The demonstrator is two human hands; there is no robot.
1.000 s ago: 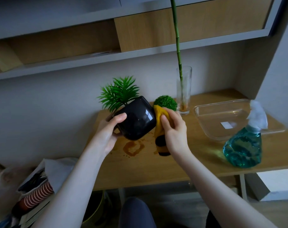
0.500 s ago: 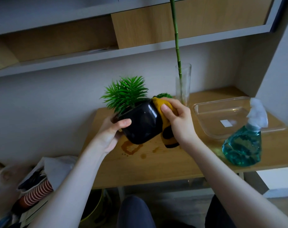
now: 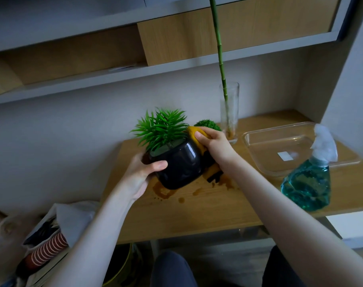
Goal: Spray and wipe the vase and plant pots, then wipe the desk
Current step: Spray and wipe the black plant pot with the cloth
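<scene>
Two hands work on one black pot point(image 3: 177, 166), held tilted above the desk point(image 3: 197, 216). The left hand point(image 3: 139, 177) grips the pot's left side, thumb curled across its front. The right hand point(image 3: 214, 145) presses a yellow cloth point(image 3: 194, 134) against the pot's upper right side, fingers curled over the cloth. A spiky green plant point(image 3: 162, 128) rises from the pot. Brown wet stains point(image 3: 164, 191) mark the desk beneath it. Behind the right hand sits a round green plant point(image 3: 207, 124), and beside that a glass vase point(image 3: 229, 112) with a tall green stem point(image 3: 219, 48). Farther right are a clear tray point(image 3: 280, 141) and a teal spray bottle point(image 3: 307, 183).
</scene>
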